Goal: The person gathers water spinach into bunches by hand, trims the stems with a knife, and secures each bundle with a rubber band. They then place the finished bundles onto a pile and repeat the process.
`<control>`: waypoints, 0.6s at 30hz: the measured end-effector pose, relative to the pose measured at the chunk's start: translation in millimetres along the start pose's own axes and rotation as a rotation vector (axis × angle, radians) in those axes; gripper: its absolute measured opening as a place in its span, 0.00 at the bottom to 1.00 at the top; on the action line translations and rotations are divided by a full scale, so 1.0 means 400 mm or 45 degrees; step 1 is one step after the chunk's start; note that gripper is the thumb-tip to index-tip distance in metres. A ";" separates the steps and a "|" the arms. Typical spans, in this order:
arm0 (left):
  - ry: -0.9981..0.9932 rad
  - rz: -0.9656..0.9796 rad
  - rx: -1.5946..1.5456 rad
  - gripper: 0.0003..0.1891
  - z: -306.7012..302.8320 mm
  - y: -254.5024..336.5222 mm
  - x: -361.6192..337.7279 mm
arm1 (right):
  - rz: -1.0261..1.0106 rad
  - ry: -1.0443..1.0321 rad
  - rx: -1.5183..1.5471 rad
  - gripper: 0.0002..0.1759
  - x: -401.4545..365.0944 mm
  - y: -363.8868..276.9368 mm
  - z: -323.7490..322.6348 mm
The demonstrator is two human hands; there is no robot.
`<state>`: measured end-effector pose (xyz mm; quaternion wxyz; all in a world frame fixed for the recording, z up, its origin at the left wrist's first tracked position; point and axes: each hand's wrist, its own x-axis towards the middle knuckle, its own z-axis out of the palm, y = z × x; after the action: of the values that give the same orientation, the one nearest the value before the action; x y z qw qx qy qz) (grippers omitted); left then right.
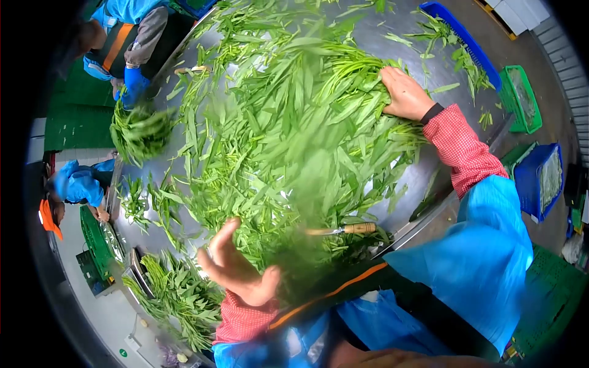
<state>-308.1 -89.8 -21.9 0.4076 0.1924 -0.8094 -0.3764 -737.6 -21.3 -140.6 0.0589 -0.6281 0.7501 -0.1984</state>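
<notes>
Long-leaved green vegetables (264, 129) lie in a wide heap on the metal table (423, 86). At the heap's right side my right hand (405, 93) grips a bundle of stems, its fingers partly hidden behind them. My left hand (239, 264) is raised over the near left part of the heap, fingers apart, with nothing in it. Between my hands and my body, a knife with a wooden handle (359, 228) rests near the table's front edge, its blade pointing left. A smeared green patch blurs the leaves in the middle.
A blue-gloved co-worker (132, 86) holds a leafy bundle at upper left; another co-worker (80, 184) stands farther left. A blue crate (463, 37) is at the table's right edge. Green (521, 101) and blue (540, 181) crates stand beyond. More greens (178, 300) lie lower left.
</notes>
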 end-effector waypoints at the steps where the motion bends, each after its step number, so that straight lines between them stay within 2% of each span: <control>1: -0.004 -0.082 -0.014 0.53 0.004 -0.003 -0.014 | 0.018 0.009 0.044 0.39 0.008 0.001 -0.008; 2: -0.023 -0.144 0.007 0.53 0.005 -0.007 -0.024 | 0.085 -0.077 0.136 0.52 0.026 0.005 -0.025; 5: -0.033 -0.293 -0.051 0.51 0.017 -0.018 -0.047 | 0.211 -0.330 0.134 0.68 0.120 0.053 -0.030; 8: -0.089 -0.418 -0.043 0.48 0.029 -0.011 -0.063 | 0.292 -0.652 -0.104 0.72 0.213 0.113 0.001; 9: -0.098 -0.437 -0.055 0.46 0.032 -0.013 -0.068 | 0.307 -0.785 -0.109 0.72 0.240 0.117 -0.002; 12: -0.229 -0.454 0.034 0.45 0.034 -0.012 -0.076 | 0.276 -0.702 -0.209 0.65 0.254 0.103 -0.002; 14: -0.252 -0.509 0.047 0.42 0.042 -0.013 -0.077 | 0.105 -0.511 -0.355 0.54 0.218 0.053 -0.040; 16: -0.302 -0.565 0.092 0.41 0.051 -0.016 -0.080 | 0.080 -0.515 -0.232 0.53 0.185 0.052 -0.050; 18: -0.330 -0.586 0.048 0.40 0.069 -0.018 -0.075 | 0.064 -0.369 0.010 0.46 0.152 0.049 -0.033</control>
<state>-312.3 -63.5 -53.5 0.2004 0.3292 -0.7967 -0.4656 -772.5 -74.3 -126.0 0.1741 -0.6309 0.7485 -0.1070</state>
